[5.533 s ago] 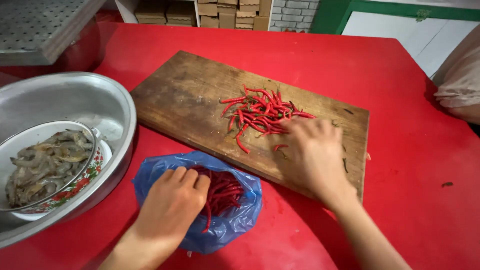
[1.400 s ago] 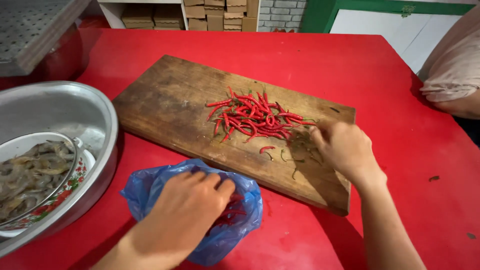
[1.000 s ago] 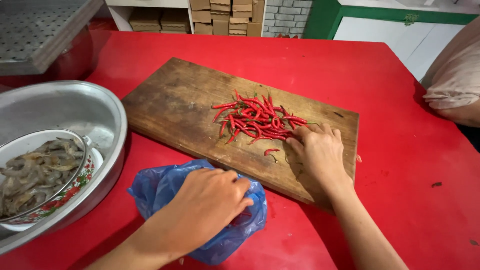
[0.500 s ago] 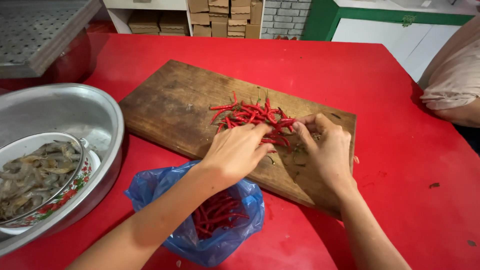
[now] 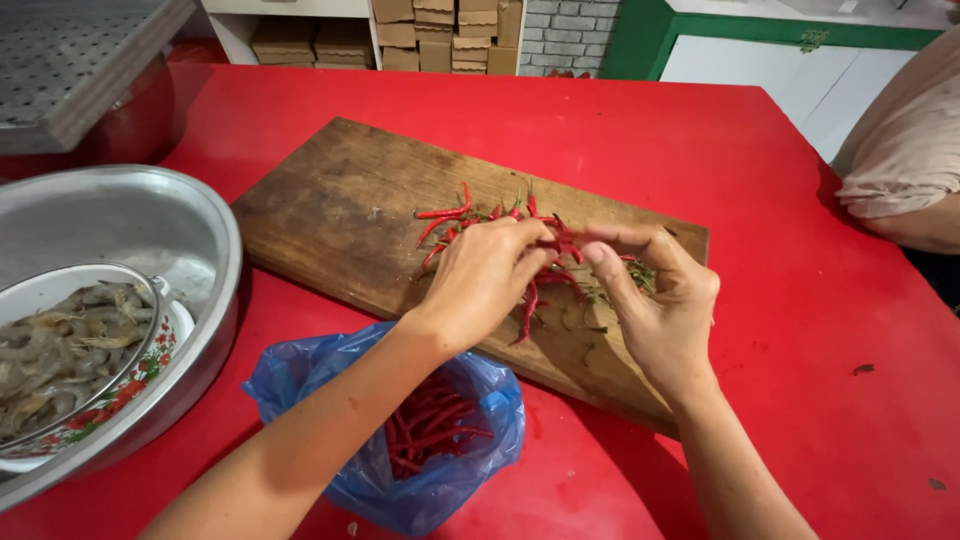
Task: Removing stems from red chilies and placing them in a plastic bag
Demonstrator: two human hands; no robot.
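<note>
A pile of red chili peppers (image 5: 455,222) lies on a wooden cutting board (image 5: 340,210) on the red table (image 5: 700,130). My left hand (image 5: 485,275) and my right hand (image 5: 655,300) meet over the pile, fingertips pinched together on one red chili (image 5: 560,252); another chili hangs below the left hand. Green stems lie loose on the board beside my right hand. Near the table's front, a blue plastic bag (image 5: 480,470) holds more red chilies, and my left forearm crosses over it.
At the left a large metal basin (image 5: 195,240) holds a flowered bowl (image 5: 165,345) of raw shrimp under a wire strainer. A perforated metal tray (image 5: 70,60) stands at the back left. Another person's arm (image 5: 910,190) rests at the right edge.
My left hand has left the blue bag and moved up onto the board, joining my right hand on a chili. The right hand has lifted slightly off the pile.
</note>
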